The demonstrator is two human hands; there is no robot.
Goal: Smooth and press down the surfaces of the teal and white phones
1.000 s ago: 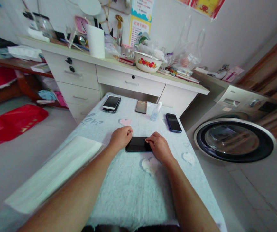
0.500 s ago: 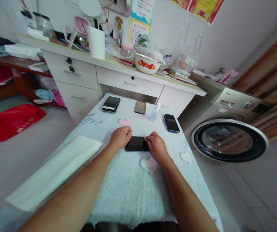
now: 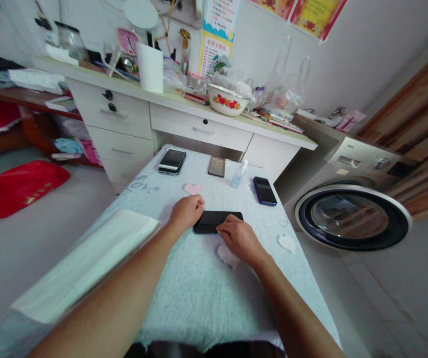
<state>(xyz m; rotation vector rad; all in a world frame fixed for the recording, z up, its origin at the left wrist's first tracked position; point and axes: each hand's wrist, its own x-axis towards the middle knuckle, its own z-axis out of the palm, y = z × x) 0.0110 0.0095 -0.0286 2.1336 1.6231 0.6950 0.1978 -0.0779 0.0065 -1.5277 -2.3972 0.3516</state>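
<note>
On the cloth-covered tabletop (image 3: 199, 298): black phone (image 3: 208, 222), flat, glossy face up. At its left end, left hand (image 3: 186, 211) with curled fingers; over its near edge, right hand (image 3: 239, 238) with bunched fingers. Cannot tell, for either, whether gripping anything. Likely best: steady with left, press lightly with right, avoid skidding sideways.

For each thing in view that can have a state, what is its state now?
Black phone, lying flat, screen dark.
Left hand, curled at the black phone's left end.
Right hand, fingers bunched over the black phone's near edge.
Blue-edged phone, lying flat, screen dark.
Stacked devices, lying flat.
Washing machine door, closed.
Middle drawer, closed.
</note>
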